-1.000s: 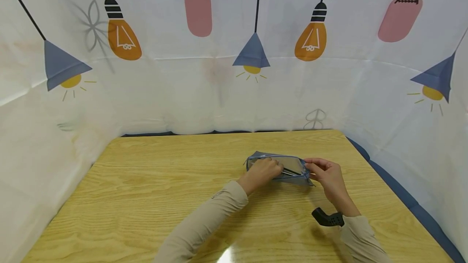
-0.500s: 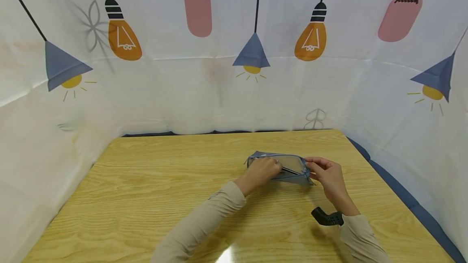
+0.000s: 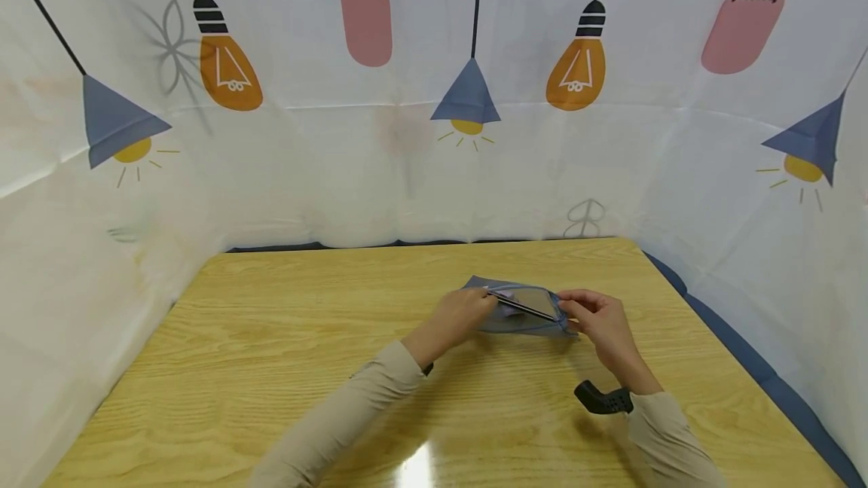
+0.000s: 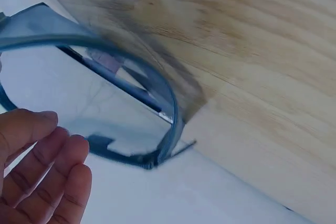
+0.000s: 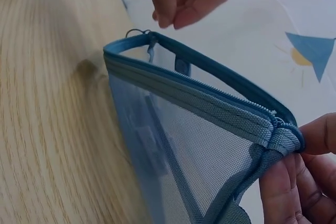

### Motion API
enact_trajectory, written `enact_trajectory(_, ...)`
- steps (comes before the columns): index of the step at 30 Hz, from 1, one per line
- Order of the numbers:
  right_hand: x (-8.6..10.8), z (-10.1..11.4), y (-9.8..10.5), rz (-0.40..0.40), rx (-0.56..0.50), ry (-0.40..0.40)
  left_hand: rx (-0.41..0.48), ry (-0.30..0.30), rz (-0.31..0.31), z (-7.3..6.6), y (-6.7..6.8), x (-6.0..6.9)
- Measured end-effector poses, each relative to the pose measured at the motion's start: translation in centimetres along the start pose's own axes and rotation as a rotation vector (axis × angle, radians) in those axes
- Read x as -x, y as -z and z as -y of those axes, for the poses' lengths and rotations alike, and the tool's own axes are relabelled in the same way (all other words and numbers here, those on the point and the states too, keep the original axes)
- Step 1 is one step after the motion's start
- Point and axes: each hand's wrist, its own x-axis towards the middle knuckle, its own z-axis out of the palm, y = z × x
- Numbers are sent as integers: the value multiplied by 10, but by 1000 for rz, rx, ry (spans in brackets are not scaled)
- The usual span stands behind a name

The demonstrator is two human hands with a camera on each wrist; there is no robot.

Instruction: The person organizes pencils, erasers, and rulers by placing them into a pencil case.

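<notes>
A blue mesh zippered pouch [image 3: 518, 324] lies on the wooden table, its zip undone and its mouth gaping. Inside, a slim dark pen-like stick [image 3: 527, 309] runs lengthwise, with a pale purplish thing [image 4: 107, 62] beside it that is too blurred to name. My right hand [image 3: 600, 321] pinches the pouch's zip end between thumb and fingers, as the right wrist view confirms. At the opposite end, my left hand [image 3: 456, 316] hovers by the mouth. Its fingers [image 4: 73, 153] are loosely bent near the thumb, and nothing shows between them.
The wooden table [image 3: 285, 337] stretches out around the pouch. Behind and beside it hangs a white cloth [image 3: 305, 172] printed with lamps and bulbs. A black wrist-worn device [image 3: 603, 399] sits on my right wrist.
My left hand has drawn out of the pouch's mouth, leftward and toward its far end, exposing more of the stick. The pouch has shifted slightly; my right hand keeps its pinch.
</notes>
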Motion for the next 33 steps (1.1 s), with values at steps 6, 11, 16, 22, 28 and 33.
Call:
enact_trajectory(6, -2, 0, -5, 27, 29, 2, 99, 62, -6, 12, 7, 22)
enact_trajectory(11, -4, -1, -9, 49, 98, 23, 179, 110, -25, 24, 15, 41)
enact_trajectory(16, -8, -5, -11, 61, 186, 55, 232, 150, -27, 34, 20, 60)
enact_trajectory(22, -12, -7, -9, 88, 390, 206, 302, 217, -10, 45, 25, 82)
enact_trajectory(28, -12, -3, -8, 132, 547, 349, 318, 256, -16, 52, 30, 101)
enact_trajectory(33, -13, -4, -10, 183, 605, 427, 317, 268, -30, 58, 33, 115)
